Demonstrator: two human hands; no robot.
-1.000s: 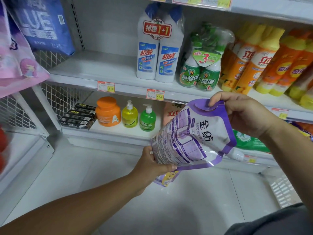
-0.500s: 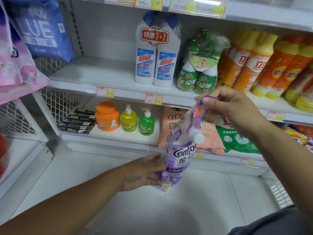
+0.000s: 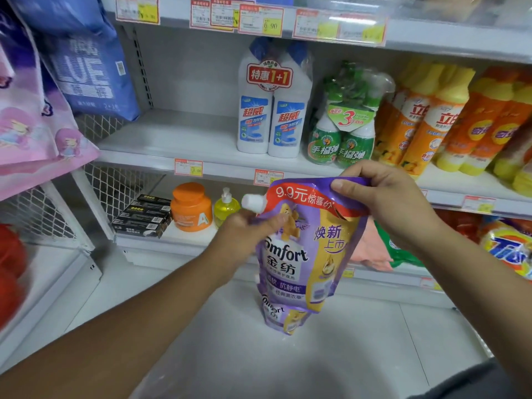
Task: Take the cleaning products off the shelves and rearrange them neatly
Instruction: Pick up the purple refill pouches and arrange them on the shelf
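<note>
Comfort softener pouch [image 3: 305,254], one, hung upright, long axis vertical, before the lower shelf [image 3: 184,237]: right hand [image 3: 383,208] pinching top seam, left hand [image 3: 241,237] gripping left edge below white spout [image 3: 253,203], both equally near.

- Right hand [image 3: 383,203], held up, pinches the pouch [image 3: 302,254] by its top edge.
- Left hand [image 3: 244,234], blurred, grips the pouch's side, thumb across the front.
</note>
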